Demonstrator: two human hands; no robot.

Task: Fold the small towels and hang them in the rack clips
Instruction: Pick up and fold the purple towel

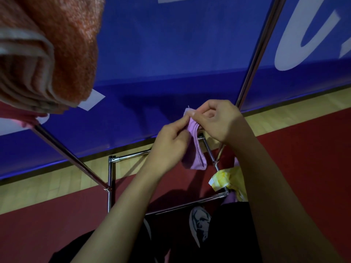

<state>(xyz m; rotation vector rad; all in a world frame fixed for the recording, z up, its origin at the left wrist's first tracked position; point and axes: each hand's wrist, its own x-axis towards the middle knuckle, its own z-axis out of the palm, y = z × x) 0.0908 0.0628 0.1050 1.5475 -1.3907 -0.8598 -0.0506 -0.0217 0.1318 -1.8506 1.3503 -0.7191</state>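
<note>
Both my hands pinch the folded pink towel [192, 149]: left hand [171, 147] at its 8 o'clock edge, right hand [216, 120] at 1 o'clock on the top corner. Best to keep layers aligned and fingers tight before clipping. Yellow towel [227, 179] hangs at 5 o'clock; rack frame [114, 160] beyond; orange towel [57, 44] at 10 o'clock.

One camera sits on the person's head. It looks forward and down, very close to the metal rack [112, 179] and floor [47, 186].
</note>
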